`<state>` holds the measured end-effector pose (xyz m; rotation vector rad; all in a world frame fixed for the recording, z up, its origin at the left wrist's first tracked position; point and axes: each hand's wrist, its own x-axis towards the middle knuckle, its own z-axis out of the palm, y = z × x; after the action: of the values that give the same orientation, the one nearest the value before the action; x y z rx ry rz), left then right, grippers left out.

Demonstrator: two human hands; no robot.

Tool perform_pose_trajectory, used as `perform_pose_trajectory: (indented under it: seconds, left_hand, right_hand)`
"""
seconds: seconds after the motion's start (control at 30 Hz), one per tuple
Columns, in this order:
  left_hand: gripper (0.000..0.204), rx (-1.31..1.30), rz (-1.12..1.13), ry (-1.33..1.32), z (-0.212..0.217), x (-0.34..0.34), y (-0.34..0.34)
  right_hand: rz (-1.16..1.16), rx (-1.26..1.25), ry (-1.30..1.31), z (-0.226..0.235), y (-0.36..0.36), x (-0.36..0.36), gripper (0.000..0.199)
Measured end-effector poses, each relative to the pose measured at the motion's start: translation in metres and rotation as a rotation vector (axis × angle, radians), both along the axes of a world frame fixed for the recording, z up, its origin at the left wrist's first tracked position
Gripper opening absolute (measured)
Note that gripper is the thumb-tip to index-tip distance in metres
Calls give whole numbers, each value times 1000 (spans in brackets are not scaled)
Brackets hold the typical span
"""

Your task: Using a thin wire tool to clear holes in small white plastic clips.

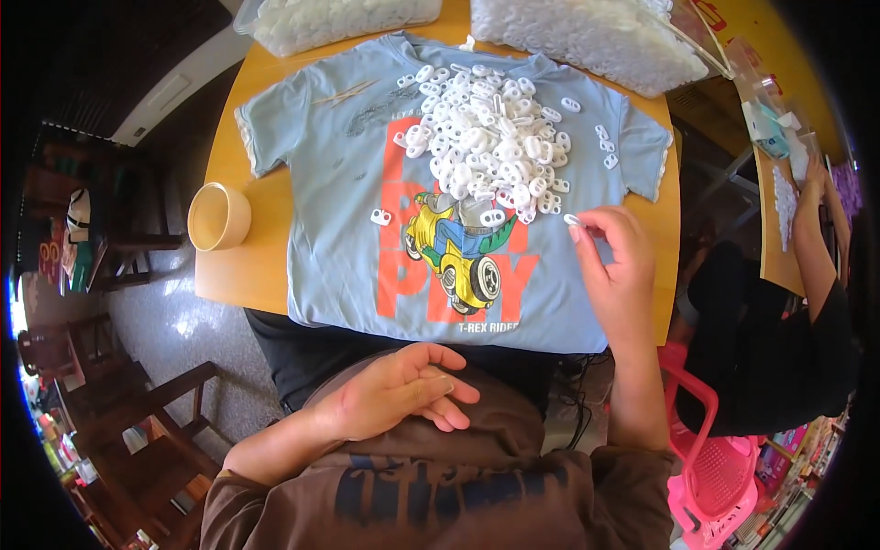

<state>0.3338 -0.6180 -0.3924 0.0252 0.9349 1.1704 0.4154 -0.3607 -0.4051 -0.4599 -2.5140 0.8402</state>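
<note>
A blue T-shirt (344, 183) with a printed cartoon on it lies spread over the table. On its upper middle is a heap of small white oval plastic pieces with two holes (486, 128); a few lie apart from the heap, towards the right sleeve and below it. My right hand (619, 257) is right of the heap, thumb and forefinger pinching one small white plastic piece (572, 220). In front of my body, over the brown shirt, my left hand (403, 390) hovers with fingers loosely apart and nothing in them.
A cream cup (220, 216) stands at the table's left edge. Thin wooden sticks (346, 93) lie on the T-shirt. Two clear bins, a left bin (344, 23) and a right bin (587, 41), hold white pieces. Another person's arm (811, 220) and a pink chair (710, 467) are at right.
</note>
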Motion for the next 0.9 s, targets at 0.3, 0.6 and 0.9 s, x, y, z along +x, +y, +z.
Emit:
perform_pose_trajectory:
  seconds: [0.3, 0.6, 0.9]
  left_hand:
    - [12, 131, 234, 92, 35, -8, 6]
    - [22, 328, 302, 90, 41, -4, -8]
    - [18, 240, 347, 169, 30, -20, -4]
  right_hand:
    - [222, -1089, 287, 37, -69, 17, 17]
    - [-144, -403, 113, 1, -42, 3, 16]
    - [268, -562, 45, 50, -93, 7, 15]
